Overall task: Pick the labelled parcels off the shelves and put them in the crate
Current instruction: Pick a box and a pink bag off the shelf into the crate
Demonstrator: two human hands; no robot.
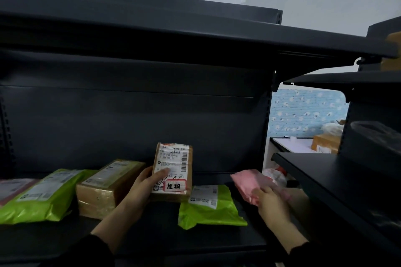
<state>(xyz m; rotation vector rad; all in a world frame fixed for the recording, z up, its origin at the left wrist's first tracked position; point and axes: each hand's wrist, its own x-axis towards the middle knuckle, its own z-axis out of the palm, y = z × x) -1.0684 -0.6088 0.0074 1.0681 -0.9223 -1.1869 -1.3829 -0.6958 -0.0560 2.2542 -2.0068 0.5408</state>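
I see the left grip (143, 186) grasping a brown labelled box (173, 169) upright over the shelf (152, 230). The right grip (269, 200) pinches a pink parcel (249, 182).

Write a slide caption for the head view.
Left hand holds a labelled brown cardboard box; right hand grips a pink plastic bag.

Dim, soft focus, wide-angle bending at edges.
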